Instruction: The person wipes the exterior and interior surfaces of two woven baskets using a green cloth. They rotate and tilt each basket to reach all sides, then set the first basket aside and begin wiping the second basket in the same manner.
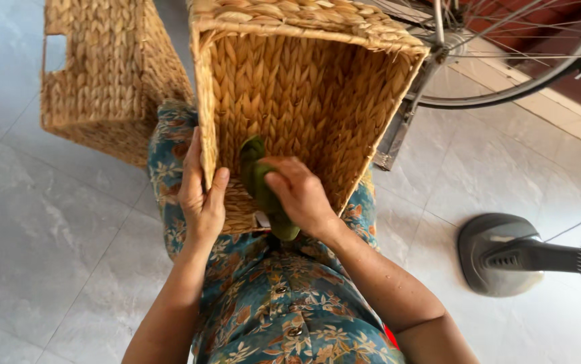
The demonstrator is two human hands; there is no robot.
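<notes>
Now your left hand [201,195] clamps the square woven straw basket's [304,101] rim steady, while your right hand [300,195] closes round a green cloth [256,176] inside.

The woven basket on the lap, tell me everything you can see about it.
The woven basket is rectangular, plaited from thick golden-tan straw-like strands with a braided rim. It lies tipped on the person's lap, its open mouth facing the camera so the inside shows. The left hand grips its left wall at the rim. The right hand reaches inside, pressing a green cloth against the inner surface. A second similar basket sits behind it on the floor.
</notes>
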